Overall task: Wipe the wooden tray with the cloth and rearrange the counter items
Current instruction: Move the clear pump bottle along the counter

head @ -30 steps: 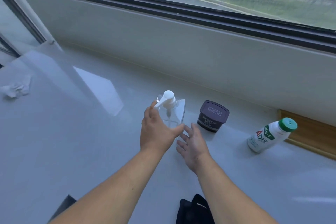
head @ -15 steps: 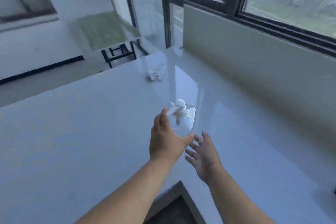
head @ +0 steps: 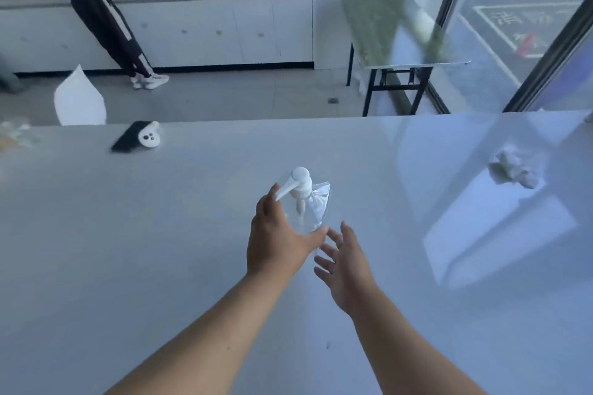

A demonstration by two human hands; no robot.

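My left hand (head: 278, 238) grips a clear pump bottle (head: 309, 202) with a white pump head, held upright over the pale grey counter (head: 128, 250). My right hand (head: 345, 261) hovers just right of the bottle's base, fingers spread and empty. A crumpled white cloth (head: 513, 170) lies on the counter at the far right. The wooden tray is out of view.
A black phone with a white round gadget (head: 138, 138) lies at the counter's far edge, next to a white sheet (head: 78, 99). Beyond stand a person (head: 106, 19) by white cabinets and a folding table (head: 394, 29) near the window.
The view has swung left, away from the window wall, jar and green-capped bottle. My left hand carried the pump bottle along, the right hand staying open beside it.
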